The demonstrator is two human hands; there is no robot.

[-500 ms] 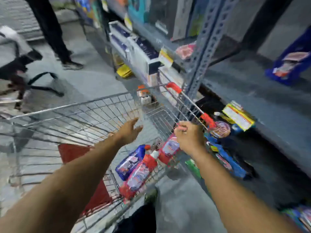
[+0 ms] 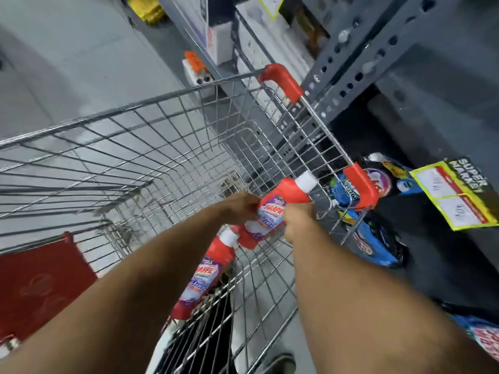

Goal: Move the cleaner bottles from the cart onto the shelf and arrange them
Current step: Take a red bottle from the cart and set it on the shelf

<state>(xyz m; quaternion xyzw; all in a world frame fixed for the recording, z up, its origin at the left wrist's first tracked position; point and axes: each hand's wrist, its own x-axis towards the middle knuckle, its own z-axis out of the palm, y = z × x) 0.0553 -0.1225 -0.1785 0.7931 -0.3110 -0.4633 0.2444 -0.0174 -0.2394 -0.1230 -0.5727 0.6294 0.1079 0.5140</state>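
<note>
Both hands at mid-frame on one red cleaner bottle (image 2: 272, 214) inside the wire cart (image 2: 151, 147). Left hand (image 2: 239, 207) cupped against the bottle's left side, right hand (image 2: 299, 218) clenched around its lower right edge. Bottle tilted, white cap (image 2: 306, 181) up and to the right, just beside the cart's red handle end (image 2: 360, 186). Below it, toward lower centre, a second red bottle (image 2: 205, 276) lying on the cart's mesh, white cap touching or nearly touching the held bottle's base. Red child-seat flap (image 2: 40, 290) at lower left. At right, grey metal shelf (image 2: 432, 85) with blue packs (image 2: 378, 244) beneath and a yellow price tag (image 2: 456, 193) at the edge.
</note>
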